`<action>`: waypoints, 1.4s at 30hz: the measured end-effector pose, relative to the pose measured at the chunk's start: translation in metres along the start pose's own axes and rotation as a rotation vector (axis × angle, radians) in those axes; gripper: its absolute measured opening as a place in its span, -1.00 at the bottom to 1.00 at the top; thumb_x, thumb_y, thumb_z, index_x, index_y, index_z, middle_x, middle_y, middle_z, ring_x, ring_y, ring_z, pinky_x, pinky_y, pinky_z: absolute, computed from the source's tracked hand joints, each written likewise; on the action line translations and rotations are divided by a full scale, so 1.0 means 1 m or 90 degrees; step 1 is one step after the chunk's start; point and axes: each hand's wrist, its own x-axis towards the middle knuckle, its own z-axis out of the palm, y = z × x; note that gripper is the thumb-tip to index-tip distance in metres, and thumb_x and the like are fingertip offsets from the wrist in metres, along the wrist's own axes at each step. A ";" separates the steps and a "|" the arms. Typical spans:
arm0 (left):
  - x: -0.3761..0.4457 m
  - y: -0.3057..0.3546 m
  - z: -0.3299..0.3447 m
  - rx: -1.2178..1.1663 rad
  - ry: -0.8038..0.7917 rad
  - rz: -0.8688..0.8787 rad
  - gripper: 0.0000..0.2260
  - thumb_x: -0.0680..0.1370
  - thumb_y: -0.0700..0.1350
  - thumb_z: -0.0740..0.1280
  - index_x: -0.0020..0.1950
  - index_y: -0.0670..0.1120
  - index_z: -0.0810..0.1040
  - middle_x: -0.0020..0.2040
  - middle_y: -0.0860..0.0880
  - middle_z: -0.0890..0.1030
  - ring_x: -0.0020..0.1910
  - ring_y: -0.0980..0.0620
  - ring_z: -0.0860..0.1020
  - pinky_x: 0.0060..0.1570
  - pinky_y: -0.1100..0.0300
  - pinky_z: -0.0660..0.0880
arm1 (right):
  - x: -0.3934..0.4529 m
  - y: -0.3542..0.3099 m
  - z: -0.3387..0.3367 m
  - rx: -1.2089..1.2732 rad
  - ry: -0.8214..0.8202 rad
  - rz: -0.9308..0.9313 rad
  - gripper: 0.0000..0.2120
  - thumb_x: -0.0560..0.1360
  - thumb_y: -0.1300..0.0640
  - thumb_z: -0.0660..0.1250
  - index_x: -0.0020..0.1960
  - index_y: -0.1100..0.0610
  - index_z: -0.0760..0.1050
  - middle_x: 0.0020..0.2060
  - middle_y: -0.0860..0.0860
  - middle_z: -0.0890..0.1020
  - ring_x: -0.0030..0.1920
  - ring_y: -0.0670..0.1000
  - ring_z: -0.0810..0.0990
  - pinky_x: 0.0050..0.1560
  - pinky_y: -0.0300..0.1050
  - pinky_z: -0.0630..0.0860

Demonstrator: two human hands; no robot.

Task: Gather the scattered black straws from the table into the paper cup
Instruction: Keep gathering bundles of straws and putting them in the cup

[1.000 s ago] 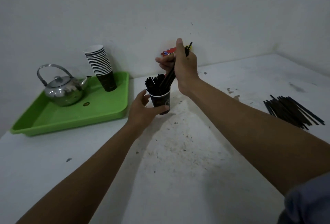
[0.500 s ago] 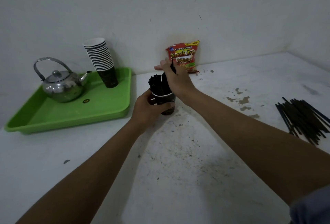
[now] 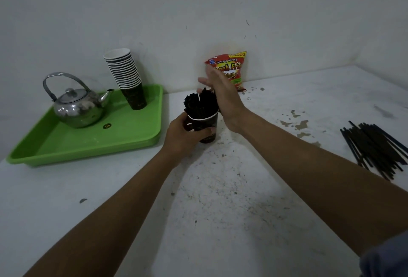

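A dark paper cup (image 3: pixel 208 125) with a white rim stands mid-table, packed with upright black straws (image 3: pixel 199 104). My left hand (image 3: pixel 184 136) wraps around the cup's left side and front. My right hand (image 3: pixel 223 96) is beside the straws on their right, fingers spread and palm facing the bundle, holding nothing. A loose pile of black straws (image 3: pixel 375 147) lies flat on the table at the far right edge of view.
A green tray (image 3: pixel 92 144) at the left carries a steel kettle (image 3: pixel 76 105) and a stack of paper cups (image 3: pixel 127 78). A red snack bag (image 3: pixel 231 69) leans against the wall behind the cup. The white table is stained and meets walls at the back and right.
My right hand pushed the straws it held down into the cup and let go; its fingers are now spread. The left hand closed tighter around the cup.
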 end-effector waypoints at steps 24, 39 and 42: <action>-0.015 0.051 -0.015 0.241 0.091 0.160 -0.19 0.51 0.09 0.48 0.65 -0.05 0.14 0.61 -0.04 0.27 0.58 0.02 0.21 0.49 0.12 0.18 | -0.026 -0.016 -0.037 -0.256 0.031 -0.128 -0.62 0.71 0.02 0.07 0.31 0.11 0.59 0.24 -0.01 0.63 0.23 -0.10 0.53 0.28 -0.17 0.43; -0.009 0.093 0.152 0.504 -0.070 0.365 -0.42 0.63 0.15 0.23 0.58 -0.10 0.32 0.57 -0.15 0.35 0.60 -0.16 0.18 0.55 -0.21 0.11 | -0.123 -0.025 -0.212 -0.625 0.242 0.061 -0.53 0.62 -0.13 0.23 0.47 0.02 0.39 0.44 -0.01 0.44 0.43 0.03 0.40 0.40 -0.04 0.34; -0.018 0.084 0.187 0.511 -0.123 0.348 -0.43 0.65 0.14 0.23 0.61 -0.06 0.28 0.61 -0.10 0.28 0.64 -0.10 0.09 0.58 -0.18 0.03 | -0.146 -0.015 -0.244 -0.670 0.267 0.128 -0.47 0.61 -0.16 0.23 0.50 0.03 0.36 0.48 -0.01 0.39 0.44 0.04 0.39 0.42 0.02 0.33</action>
